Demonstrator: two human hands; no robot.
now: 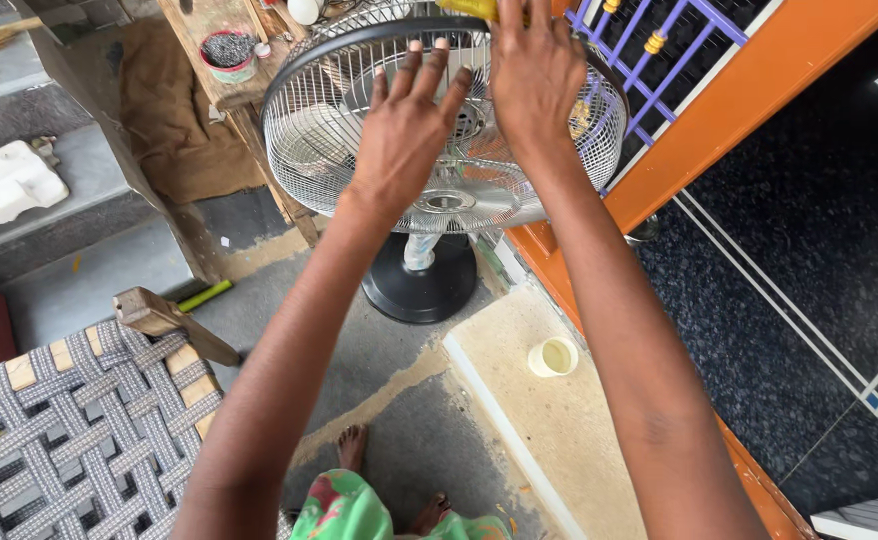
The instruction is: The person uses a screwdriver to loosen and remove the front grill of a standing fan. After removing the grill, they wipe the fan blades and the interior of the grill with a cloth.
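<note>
Standing right by them atm: both arms stretched out to a pedestal fan (429,150) w/ a wire grille, sitting on a round black base (421,285) on the concrete floor, just beside the orange doorframe (759,90). Left hand (404,130) is flat on the front of the grille, fingers spread wide, palm pressed on the wires, not gripping anything. Right hand (534,70) is up at the top rim of the grille, fingers closed over something yellow (469,8), prob a cloth but it's cut off by the frame edge so can't tell exactly. Around: woven cot (69,430) bottom left, small cream cup (553,357) on the step near the fan base, wooden bench (219,60) behind the fan w/ a little bowl (229,52) on it, purple railing (659,50) behind the right hand.
</note>
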